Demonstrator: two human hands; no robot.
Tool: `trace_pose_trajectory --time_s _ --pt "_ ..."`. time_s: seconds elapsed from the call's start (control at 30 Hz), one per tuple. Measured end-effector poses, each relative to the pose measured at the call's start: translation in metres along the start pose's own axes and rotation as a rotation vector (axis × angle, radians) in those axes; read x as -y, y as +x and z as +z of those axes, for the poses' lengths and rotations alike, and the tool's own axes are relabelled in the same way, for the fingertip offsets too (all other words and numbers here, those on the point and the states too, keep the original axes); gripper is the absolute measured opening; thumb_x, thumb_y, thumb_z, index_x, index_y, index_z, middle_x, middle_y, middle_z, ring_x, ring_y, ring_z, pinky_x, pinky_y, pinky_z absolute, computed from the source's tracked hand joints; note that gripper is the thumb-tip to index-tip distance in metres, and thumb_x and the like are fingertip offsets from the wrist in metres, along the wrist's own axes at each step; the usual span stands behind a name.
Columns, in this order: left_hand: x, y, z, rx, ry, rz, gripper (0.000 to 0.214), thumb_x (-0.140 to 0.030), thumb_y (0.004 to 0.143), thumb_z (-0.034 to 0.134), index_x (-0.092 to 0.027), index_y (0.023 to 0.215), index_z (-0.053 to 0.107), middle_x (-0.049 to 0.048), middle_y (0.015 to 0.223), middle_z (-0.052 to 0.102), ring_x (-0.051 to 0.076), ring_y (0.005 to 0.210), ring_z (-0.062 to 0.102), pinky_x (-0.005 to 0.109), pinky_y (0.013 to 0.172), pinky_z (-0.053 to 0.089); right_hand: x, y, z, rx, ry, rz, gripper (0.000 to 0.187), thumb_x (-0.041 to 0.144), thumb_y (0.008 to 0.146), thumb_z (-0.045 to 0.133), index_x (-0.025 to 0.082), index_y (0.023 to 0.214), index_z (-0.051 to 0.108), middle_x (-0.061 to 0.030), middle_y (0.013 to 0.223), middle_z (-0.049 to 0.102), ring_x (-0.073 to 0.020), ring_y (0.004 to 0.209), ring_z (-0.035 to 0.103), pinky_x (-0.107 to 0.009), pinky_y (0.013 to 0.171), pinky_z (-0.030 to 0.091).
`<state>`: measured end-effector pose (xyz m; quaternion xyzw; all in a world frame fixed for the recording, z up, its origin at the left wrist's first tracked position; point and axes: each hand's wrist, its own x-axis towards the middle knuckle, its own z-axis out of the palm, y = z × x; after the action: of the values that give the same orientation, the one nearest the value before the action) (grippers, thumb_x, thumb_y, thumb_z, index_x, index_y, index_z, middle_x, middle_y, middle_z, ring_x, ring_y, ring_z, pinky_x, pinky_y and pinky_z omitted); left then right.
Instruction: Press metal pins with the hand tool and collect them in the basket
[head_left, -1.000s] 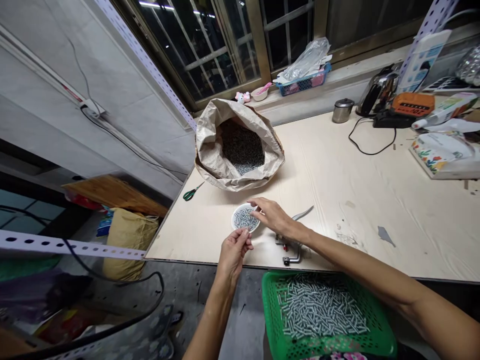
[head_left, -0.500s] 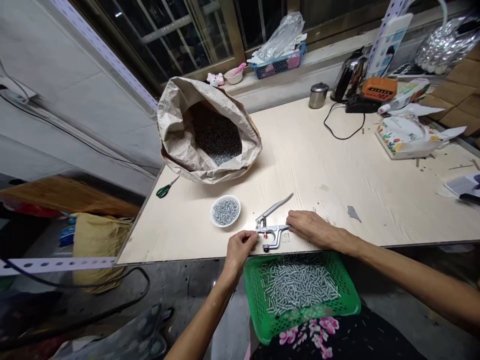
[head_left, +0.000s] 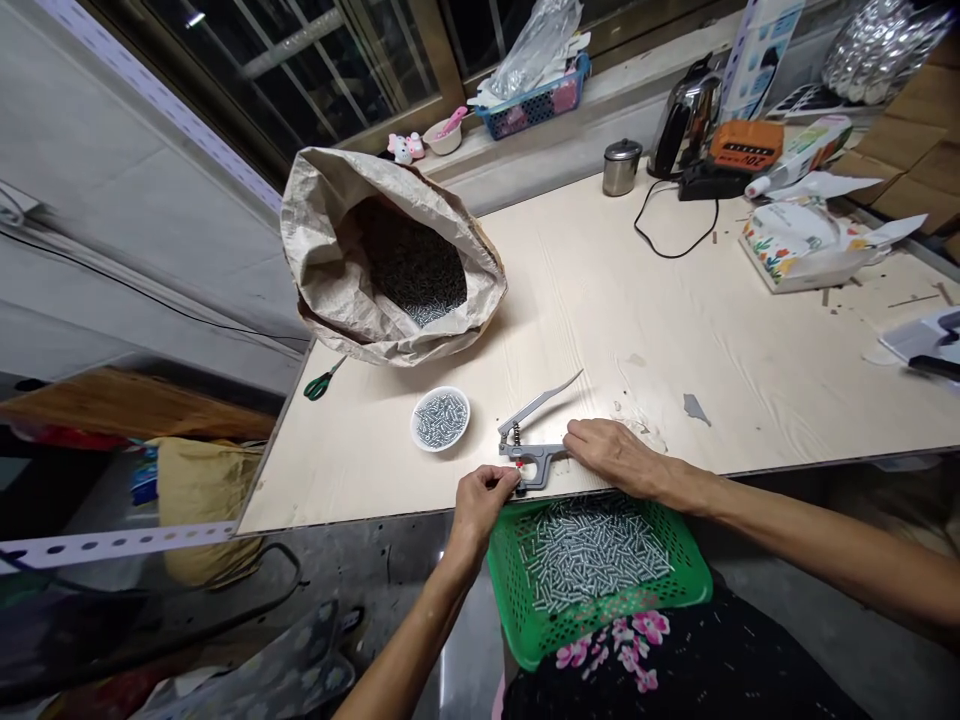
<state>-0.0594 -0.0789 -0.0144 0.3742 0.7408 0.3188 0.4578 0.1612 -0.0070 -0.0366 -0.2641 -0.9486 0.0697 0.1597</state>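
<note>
A pair of grey snap fastener pliers [head_left: 553, 452] lies near the table's front edge. One handle slants up and away, and a small spring and a red tip show at the jaw. My right hand [head_left: 611, 455] has its fingers closed around the end of the lower handle. Beside the jaw, my left hand [head_left: 484, 498] is pinched, thumb against fingers; what it holds is too small to make out. A white bowl [head_left: 441, 448] of small metal pieces stands beyond my left hand. Below the table edge, a green basket [head_left: 510, 605] holds many metal screws [head_left: 600, 550].
A large paper-lined sack [head_left: 322, 230] of metal pieces stands at the back left, with green-handled scissors [head_left: 319, 385] near it. Along the back are a metal canister [head_left: 621, 167], a kettle [head_left: 684, 115], an orange battery [head_left: 746, 146] and a tissue pack [head_left: 806, 245].
My left hand has come closer to the pliers' jaw, its fingertips now at the red tip. My right hand stays on the handle. The whole view has shifted slightly.
</note>
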Motion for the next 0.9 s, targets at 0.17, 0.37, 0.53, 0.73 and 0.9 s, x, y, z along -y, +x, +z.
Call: trace_pose_trajectory --time_s 0.17,0.37,0.53,0.73,0.9 --pt "-0.001 -0.001 0.001 -0.022 0.058 0.024 0.040 -0.049 0.058 0.070 -0.011 0.071 0.070 0.0042 0.065 0.066 0.016 0.063 0.057 0.026 0.061 0.041 0.001 -0.001 0.001 0.016 -0.005 0.015 0.023 0.003 0.087 0.035 0.016 0.080 0.052 -0.0052 0.077 0.053 -0.0152 0.064 0.041 -0.031 0.059 0.029" --pt "-0.003 0.002 0.001 0.003 0.151 0.051 0.038 -0.049 0.059 0.066 -0.011 0.067 0.069 0.0032 0.060 0.064 0.014 0.057 0.054 0.025 0.058 0.039 0.000 0.000 -0.002 0.065 0.049 0.039 0.021 0.004 0.088 0.035 0.017 0.079 0.050 -0.0051 0.078 0.053 -0.0148 0.064 0.039 -0.030 0.057 0.027" --pt "-0.011 0.008 -0.003 0.137 0.209 -0.039 0.036 -0.048 0.055 0.067 -0.013 0.058 0.065 -0.0005 0.051 0.056 0.011 0.051 0.047 0.024 0.053 0.033 -0.003 0.000 0.000 0.110 0.078 0.042 0.020 0.005 0.088 0.036 0.016 0.081 0.050 -0.0059 0.080 0.054 -0.0147 0.065 0.040 -0.030 0.057 0.027" --pt "-0.017 0.018 -0.007 0.294 0.267 -0.107 0.036 -0.048 0.049 0.068 -0.013 0.049 0.059 -0.0039 0.044 0.045 0.008 0.047 0.036 0.023 0.049 0.025 -0.007 -0.001 0.006 0.097 0.141 0.026 0.020 0.009 0.092 0.034 0.017 0.082 0.050 -0.0058 0.083 0.055 -0.0144 0.065 0.041 -0.030 0.057 0.028" --pt "-0.019 0.021 -0.005 0.315 0.273 -0.140 0.038 -0.050 0.045 0.068 -0.014 0.049 0.058 -0.0040 0.044 0.045 0.007 0.047 0.035 0.023 0.049 0.025 -0.008 0.000 0.011 0.098 0.143 0.041 0.019 0.013 0.093 0.037 0.017 0.083 0.052 -0.0055 0.083 0.056 -0.0143 0.064 0.042 -0.030 0.056 0.027"
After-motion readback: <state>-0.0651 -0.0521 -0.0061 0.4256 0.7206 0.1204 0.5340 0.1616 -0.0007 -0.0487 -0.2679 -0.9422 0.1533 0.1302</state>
